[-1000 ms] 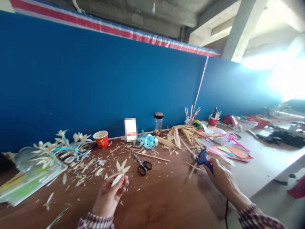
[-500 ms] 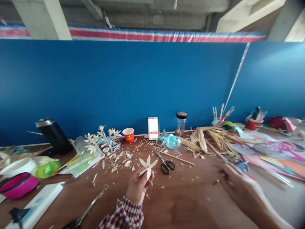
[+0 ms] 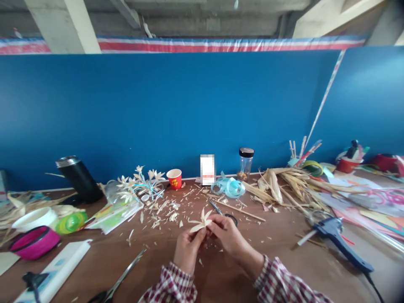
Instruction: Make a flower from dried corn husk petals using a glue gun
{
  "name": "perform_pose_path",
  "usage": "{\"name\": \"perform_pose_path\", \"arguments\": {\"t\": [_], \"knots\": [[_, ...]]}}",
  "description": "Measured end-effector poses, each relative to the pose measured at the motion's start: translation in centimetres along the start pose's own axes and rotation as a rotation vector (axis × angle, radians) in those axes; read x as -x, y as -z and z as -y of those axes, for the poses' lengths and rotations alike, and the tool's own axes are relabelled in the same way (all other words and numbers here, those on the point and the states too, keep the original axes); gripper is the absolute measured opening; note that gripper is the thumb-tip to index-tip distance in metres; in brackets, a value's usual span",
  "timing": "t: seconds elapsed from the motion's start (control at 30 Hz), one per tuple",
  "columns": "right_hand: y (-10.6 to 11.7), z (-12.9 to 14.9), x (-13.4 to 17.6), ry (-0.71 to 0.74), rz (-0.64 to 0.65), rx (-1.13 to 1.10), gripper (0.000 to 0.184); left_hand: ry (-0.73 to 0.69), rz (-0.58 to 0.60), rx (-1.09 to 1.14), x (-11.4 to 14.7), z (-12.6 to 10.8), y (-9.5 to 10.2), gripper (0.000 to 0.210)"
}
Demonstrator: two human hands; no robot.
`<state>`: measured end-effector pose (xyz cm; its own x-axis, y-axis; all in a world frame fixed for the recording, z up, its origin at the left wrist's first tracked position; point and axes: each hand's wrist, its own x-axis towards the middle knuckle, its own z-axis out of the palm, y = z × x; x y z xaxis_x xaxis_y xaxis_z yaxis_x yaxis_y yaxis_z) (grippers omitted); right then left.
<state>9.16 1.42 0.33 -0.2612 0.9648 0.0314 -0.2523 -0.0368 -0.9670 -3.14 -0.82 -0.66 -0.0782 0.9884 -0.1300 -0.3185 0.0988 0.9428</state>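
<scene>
A pale husk flower point(image 3: 201, 220) with several pointed petals is held up over the middle of the table. My left hand point(image 3: 188, 247) pinches it from below, thumb against its base. From the other side my right hand point(image 3: 227, 235) closes finger and thumb on its right-hand petals. Both hands' lower fingers are partly hidden. Behind my right hand lie black-handled scissors point(image 3: 217, 207), partly covered. On the right of the table rests a blue glue gun point(image 3: 342, 244) with a glue stick at its end.
Larger scissors point(image 3: 124, 273) and a white power strip point(image 3: 59, 267) lie at the front left. Finished husk flowers point(image 3: 139, 185), a red paper cup point(image 3: 174, 179), blue ribbon point(image 3: 229, 187), a lidded jar point(image 3: 246, 164) and dried corn husks point(image 3: 271, 185) line the back. Scraps litter the tabletop.
My right hand has come from the glue gun at the right to the flower and now grips it. My left hand still holds the flower, which has tilted. The view has shifted slightly.
</scene>
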Motion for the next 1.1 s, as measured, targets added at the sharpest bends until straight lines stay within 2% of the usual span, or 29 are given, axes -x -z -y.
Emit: {"name": "perform_pose_path", "arguments": {"t": [0.1,0.27,0.4,0.73,0.97,1.1], "knots": [[0.3,-0.4,0.2,-0.012,0.003,0.008,0.037,0.026,-0.014,-0.042,0.0,0.2,0.1,0.035],[0.5,-0.3,0.5,-0.041,0.022,-0.018,0.04,0.056,0.069,-0.135,-0.1,0.2,0.6,0.035],[0.4,-0.2,0.6,-0.083,-0.002,-0.049,0.04,0.034,0.0,-0.161,0.2,0.0,0.4,0.038],[0.6,-0.4,0.7,-0.104,-0.006,-0.071,0.038,0.029,0.005,-0.204,0.3,0.2,0.3,0.038],[0.9,-1.0,0.9,-0.125,-0.003,-0.108,0.041,-0.058,-0.003,-0.312,0.8,-0.3,0.0,0.038],[1.1,-1.2,1.1,-0.123,0.002,-0.094,0.039,-0.07,-0.005,-0.296,1.0,-0.4,-0.1,0.037]]}}
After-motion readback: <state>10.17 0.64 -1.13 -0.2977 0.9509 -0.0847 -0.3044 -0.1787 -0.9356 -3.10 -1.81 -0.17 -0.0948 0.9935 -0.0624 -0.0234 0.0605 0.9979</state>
